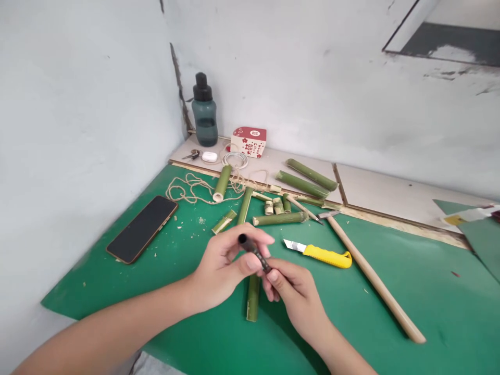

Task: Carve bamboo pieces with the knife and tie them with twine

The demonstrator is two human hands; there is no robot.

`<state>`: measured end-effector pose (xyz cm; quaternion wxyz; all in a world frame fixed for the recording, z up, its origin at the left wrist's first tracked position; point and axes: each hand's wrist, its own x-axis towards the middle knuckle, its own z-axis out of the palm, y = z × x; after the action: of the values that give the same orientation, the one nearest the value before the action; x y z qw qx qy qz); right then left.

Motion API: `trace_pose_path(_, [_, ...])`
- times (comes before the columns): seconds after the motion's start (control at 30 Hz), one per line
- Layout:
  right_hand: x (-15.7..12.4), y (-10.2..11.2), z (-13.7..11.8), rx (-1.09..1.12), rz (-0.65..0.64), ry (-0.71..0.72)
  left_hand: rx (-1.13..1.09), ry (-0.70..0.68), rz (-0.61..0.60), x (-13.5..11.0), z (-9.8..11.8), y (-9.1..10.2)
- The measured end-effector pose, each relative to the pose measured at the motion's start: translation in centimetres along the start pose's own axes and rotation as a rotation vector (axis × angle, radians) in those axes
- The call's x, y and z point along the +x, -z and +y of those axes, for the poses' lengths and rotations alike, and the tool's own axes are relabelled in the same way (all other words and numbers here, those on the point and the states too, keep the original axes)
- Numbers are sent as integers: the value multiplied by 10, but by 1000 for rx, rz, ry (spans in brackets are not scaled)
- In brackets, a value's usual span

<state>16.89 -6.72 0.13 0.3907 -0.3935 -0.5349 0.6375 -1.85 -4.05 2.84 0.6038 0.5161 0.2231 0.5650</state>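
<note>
Pen first: it's black, held above the bench between the left hand and right hand, with one end tipped up toward the camera. Left hand's half curled, thumb and fingers pinching the upper part of it. Right hand's closed in tighter, thumb pressed near the lower end and the other fingers curled underneath. Can't tell if a cap's on, the fingers hide that end.

Right below the hands a bamboo strip lies flat. More bamboo shows just past them, and I can't tell if it's the same piece. Yellow knife is off to the right with its blade out, pointing toward the hands, and the hammer lies just beyond it. Phone is over on the left, screen dark. Further back it's a tangle of string, a tube and some short chunks, with a bottle and a red-and-white box standing near the wall.
</note>
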Motion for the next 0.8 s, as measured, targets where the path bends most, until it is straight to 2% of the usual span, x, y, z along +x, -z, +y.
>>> trace_pose_path(0.1, [1,9,-5,390,-358,-342,-120,146,-190,0,8,0])
trace_pose_path(0.13, [1,11,-6,472,-434,-417,-150,186,-243,0,10,0])
trace_pose_path(0.2, [0,12,-4,532,-472,-475,-170,223,-286,1,12,0])
trace_pose_path(0.27, [-2,9,-1,471,-384,-413,-141,215,-202,1,11,-2])
trace_pose_path(0.3, [-2,5,1,395,-286,-338,-118,196,-117,1,10,-4])
trace_pose_path(0.37, [-4,-3,5,168,-7,-126,-79,149,75,0,7,-8])
trace_pose_path(0.43, [-4,-10,7,-99,261,103,-64,94,213,-1,4,-13])
trace_pose_path(0.47, [-5,-13,8,-212,345,195,-69,64,247,-2,2,-15])
trace_pose_path(0.53, [-5,-15,6,-349,395,302,-87,13,263,-1,-2,-16])
trace_pose_path(0.6, [-4,-14,3,-325,337,273,-95,-3,229,1,-4,-12])
trace_pose_path(0.63, [-4,-12,1,-251,266,199,-85,1,199,1,-4,-9])
trace_pose_path(0.7, [-2,-6,-4,4,60,-32,-45,27,98,3,-2,-1])
trace_pose_path(0.8, [1,7,-8,418,-292,-382,-36,127,-129,4,3,8])
